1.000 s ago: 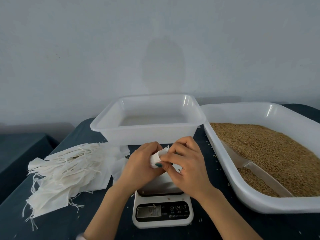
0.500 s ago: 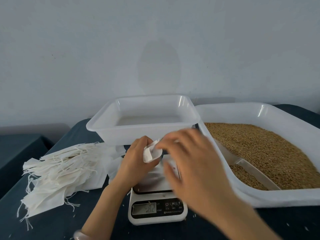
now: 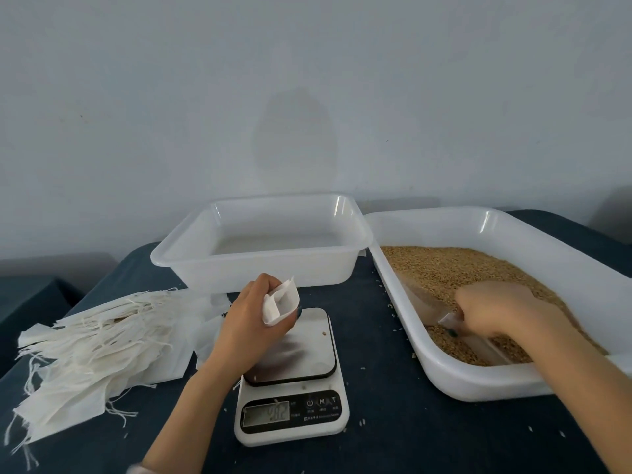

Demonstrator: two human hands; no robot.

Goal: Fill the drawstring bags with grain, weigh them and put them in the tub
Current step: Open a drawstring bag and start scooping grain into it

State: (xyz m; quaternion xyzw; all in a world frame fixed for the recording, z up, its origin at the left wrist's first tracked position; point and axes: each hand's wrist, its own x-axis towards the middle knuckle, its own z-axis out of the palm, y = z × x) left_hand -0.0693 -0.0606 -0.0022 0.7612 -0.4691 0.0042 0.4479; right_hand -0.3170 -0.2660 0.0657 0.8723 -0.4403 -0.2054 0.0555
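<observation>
Left hand (image 3: 251,323) pinches a limp white bag (image 3: 281,304); right hand (image 3: 492,307) apparently grips the scoop (image 3: 444,314).

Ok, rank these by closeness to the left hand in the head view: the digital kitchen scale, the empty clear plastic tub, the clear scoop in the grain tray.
From the left hand, which holds a small white drawstring bag:
1. White digital kitchen scale, directly beneath it.
2. Empty clear plastic tub, just behind it.
3. Clear plastic scoop, far off right in the grain tray, under the right hand.
</observation>
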